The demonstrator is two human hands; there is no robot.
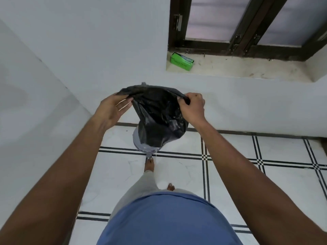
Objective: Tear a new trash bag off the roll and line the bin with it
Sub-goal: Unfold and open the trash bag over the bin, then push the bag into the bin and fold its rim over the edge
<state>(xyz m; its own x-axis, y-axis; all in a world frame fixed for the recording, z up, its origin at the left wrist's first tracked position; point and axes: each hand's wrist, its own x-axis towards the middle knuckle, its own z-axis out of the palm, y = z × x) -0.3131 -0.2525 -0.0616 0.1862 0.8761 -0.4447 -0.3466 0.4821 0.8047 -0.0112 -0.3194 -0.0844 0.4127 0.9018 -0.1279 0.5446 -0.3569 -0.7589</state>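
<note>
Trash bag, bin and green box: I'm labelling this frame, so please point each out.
trash bag point(157, 117), head view, on its crinkled black front.
bin point(137, 140), head view, on the grey wall showing below the bag.
green box point(181, 61), head view, on its top face.

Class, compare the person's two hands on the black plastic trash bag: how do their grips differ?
The left hand is spread, palm showing, fingers hooked under the black plastic trash bag rim; the right hand is a closed fist bunching the rim. Both hold the bag's mouth apart above the grey bin.
</note>
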